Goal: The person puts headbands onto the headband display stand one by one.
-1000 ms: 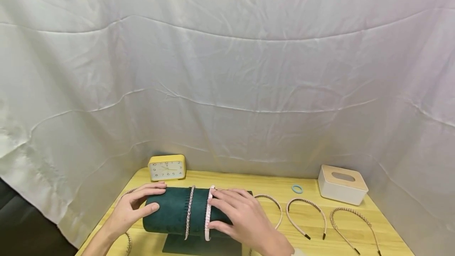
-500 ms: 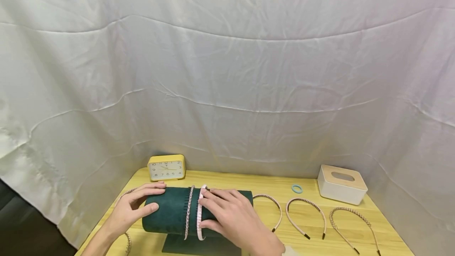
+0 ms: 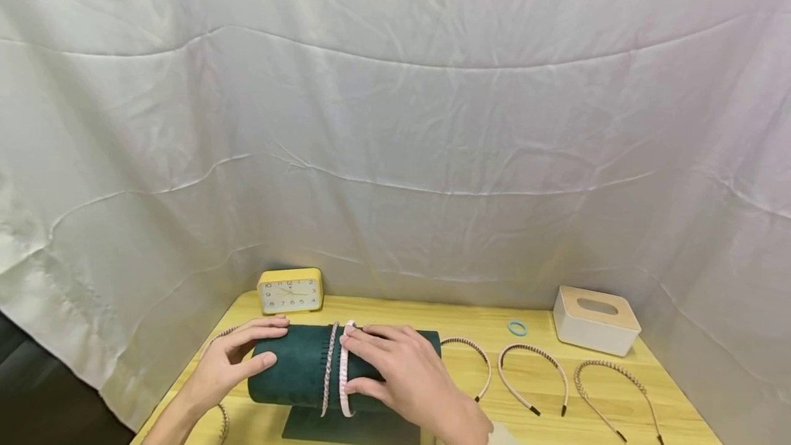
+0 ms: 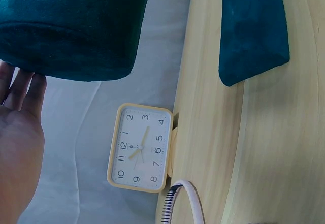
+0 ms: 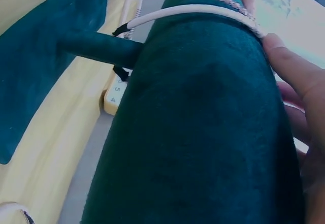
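A dark green velvet headband stand (image 3: 290, 366), a horizontal roll on a flat base, stands at the table's front. Two headbands sit over it side by side: a thin twisted pinkish-grey one (image 3: 329, 369) and a wider pale pink one (image 3: 344, 380) just right of it. My left hand (image 3: 231, 362) rests on the roll's left end, thumb in front, fingers reaching over and behind. My right hand (image 3: 408, 380) lies over the roll's right part, fingertips and thumb touching the pink headband's right edge. In the right wrist view the thumb (image 5: 274, 43) meets the pink headband (image 5: 195, 9).
Three headbands lie to the right: one near the stand (image 3: 476, 347), a second (image 3: 533, 349) and a braided one (image 3: 612, 364). A blue ring (image 3: 509, 327) and a tissue box (image 3: 593, 325) lie behind them. A yellow clock (image 3: 290, 294) stands back left. Another headband (image 3: 224, 424) shows by the left hand.
My right hand has slid the pale pink headband leftward along the roll, closer to the twisted one. The left hand has stayed in place.
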`<state>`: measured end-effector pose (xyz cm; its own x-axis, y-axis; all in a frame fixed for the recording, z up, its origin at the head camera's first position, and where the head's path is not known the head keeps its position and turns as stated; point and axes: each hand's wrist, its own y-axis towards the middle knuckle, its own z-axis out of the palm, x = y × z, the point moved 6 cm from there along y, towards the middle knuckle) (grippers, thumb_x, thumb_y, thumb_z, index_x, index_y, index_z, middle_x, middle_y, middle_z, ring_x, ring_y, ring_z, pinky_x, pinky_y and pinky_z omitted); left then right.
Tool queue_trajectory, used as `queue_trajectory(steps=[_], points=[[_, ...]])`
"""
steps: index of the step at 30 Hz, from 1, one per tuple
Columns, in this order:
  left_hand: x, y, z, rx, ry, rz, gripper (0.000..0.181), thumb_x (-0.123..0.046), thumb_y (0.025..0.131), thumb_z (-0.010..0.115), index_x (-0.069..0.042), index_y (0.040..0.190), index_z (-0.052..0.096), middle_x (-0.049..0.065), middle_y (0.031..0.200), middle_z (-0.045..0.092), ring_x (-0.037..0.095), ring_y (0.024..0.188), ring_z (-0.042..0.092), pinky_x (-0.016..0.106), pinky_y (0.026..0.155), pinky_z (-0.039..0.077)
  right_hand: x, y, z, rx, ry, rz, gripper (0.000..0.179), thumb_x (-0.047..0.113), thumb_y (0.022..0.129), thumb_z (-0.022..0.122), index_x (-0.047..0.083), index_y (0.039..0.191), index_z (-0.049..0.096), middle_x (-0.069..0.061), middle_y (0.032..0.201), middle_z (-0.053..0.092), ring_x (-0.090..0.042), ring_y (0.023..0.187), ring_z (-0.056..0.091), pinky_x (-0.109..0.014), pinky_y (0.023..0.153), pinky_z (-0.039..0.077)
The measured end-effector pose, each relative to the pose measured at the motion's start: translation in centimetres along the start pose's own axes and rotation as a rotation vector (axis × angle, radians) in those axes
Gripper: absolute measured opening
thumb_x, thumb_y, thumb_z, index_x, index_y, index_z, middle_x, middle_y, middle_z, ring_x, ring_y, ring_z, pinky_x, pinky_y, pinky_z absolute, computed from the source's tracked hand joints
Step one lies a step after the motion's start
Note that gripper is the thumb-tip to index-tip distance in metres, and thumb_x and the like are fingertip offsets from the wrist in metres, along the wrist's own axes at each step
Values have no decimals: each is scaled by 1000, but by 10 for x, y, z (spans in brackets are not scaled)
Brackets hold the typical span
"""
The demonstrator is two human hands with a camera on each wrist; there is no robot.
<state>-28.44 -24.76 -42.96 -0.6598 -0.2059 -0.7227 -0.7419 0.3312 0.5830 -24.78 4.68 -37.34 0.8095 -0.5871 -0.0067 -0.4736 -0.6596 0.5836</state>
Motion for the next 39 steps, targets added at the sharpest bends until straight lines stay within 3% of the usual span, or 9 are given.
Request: queue_trajectory(steps=[12, 27, 31, 39], points=[[0, 0, 0, -1, -3, 4, 43, 18, 94, 69, 3, 134, 72, 4, 148, 69, 2, 141, 60, 12, 117, 46, 1, 9, 0, 15, -14, 30, 61, 64, 90, 77, 30, 141, 74, 11, 145, 72, -12, 128, 71, -33, 99, 59], [0, 1, 1, 2, -5, 3, 43, 18, 95, 69, 3, 134, 72, 3, 148, 69, 2, 141, 60, 12, 117, 45, -3, 8, -1, 16, -14, 35, 62, 66, 92, 75, 30, 141, 73, 10, 142, 74, -13, 126, 72, -35, 100, 60], [-1, 1, 1, 2, -7, 4, 43, 18, 94, 69, 3, 134, 72, 3, 148, 69, 3, 140, 61, 13, 117, 45, -13, 5, -8, 17, 99, 68, 54, 62, 92, 80, 27, 133, 78, 10, 132, 78, -13, 121, 74, -39, 100, 62], [-2, 1, 0, 4, -3, 4, 42, 18, 94, 69, 3, 133, 72, 13, 147, 68, 3, 140, 61, 12, 118, 44, -42, -6, -15, 143, 454, 250, 34, 47, 100, 80, 29, 129, 80, 16, 135, 75, -11, 129, 71, -42, 111, 59]])
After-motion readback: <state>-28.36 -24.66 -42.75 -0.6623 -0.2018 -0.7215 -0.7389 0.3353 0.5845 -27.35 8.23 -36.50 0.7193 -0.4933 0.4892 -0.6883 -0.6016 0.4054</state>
